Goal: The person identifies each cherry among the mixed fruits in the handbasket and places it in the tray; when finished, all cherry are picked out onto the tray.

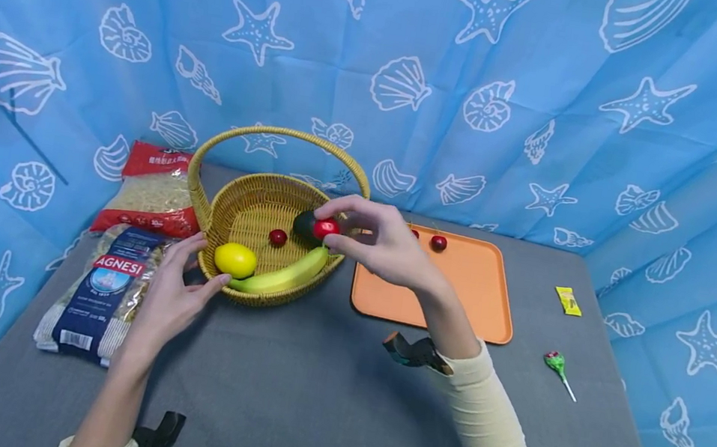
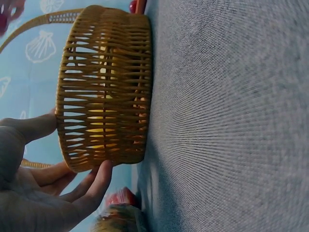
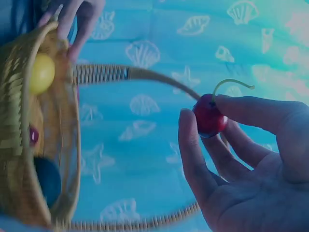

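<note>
My right hand (image 1: pixel 386 246) pinches a red cherry (image 3: pixel 210 116) by thumb and fingertips, its green stem sticking out. In the head view it is over the right rim of a wicker basket (image 1: pixel 273 301). My left hand (image 1: pixel 175 294) grips the basket's left rim, thumb on the near side and fingers around the outer wall. Inside the basket lie a yellow lemon (image 1: pixel 235 260), a banana (image 1: pixel 284 274), another cherry (image 1: pixel 278 238) and a dark oval fruit (image 1: pixel 305 225), partly hidden behind the held cherry.
An orange tray (image 1: pixel 451 296) right of the basket bears cherries (image 1: pixel 439 243), partly hidden by my right hand. Left stand an Agnesi pasta bag (image 1: pixel 105 288) and a red-and-clear bag (image 1: pixel 155 189). A yellow wrapped candy (image 1: pixel 568 301) and a lollipop (image 1: pixel 556 363) lie far right.
</note>
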Demonstrator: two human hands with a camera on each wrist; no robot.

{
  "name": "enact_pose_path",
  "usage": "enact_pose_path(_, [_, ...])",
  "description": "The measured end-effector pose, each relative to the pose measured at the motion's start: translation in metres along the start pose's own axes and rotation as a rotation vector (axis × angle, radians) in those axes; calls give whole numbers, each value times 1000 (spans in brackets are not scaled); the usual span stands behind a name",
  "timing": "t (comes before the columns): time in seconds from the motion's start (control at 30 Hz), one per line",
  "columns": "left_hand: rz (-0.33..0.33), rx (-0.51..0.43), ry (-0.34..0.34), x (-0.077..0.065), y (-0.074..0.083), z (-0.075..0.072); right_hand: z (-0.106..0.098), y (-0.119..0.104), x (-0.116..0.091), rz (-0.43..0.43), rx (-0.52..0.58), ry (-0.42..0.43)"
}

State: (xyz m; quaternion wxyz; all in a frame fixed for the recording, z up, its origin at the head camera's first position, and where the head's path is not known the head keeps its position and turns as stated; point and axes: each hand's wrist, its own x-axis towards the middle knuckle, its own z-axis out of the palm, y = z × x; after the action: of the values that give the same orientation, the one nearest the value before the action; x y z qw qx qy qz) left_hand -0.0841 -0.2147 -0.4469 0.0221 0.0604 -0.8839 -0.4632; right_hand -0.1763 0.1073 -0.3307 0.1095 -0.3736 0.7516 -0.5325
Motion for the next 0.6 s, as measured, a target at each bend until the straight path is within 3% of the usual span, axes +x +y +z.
enact_pose_path(0.27, [-13,-2,-1,-1,0,0,-36,28,-46,118,-18,183])
enact_pose_path(0.6, [17,-19,8,1,-3,1,-59,102,-79,316,-108,318])
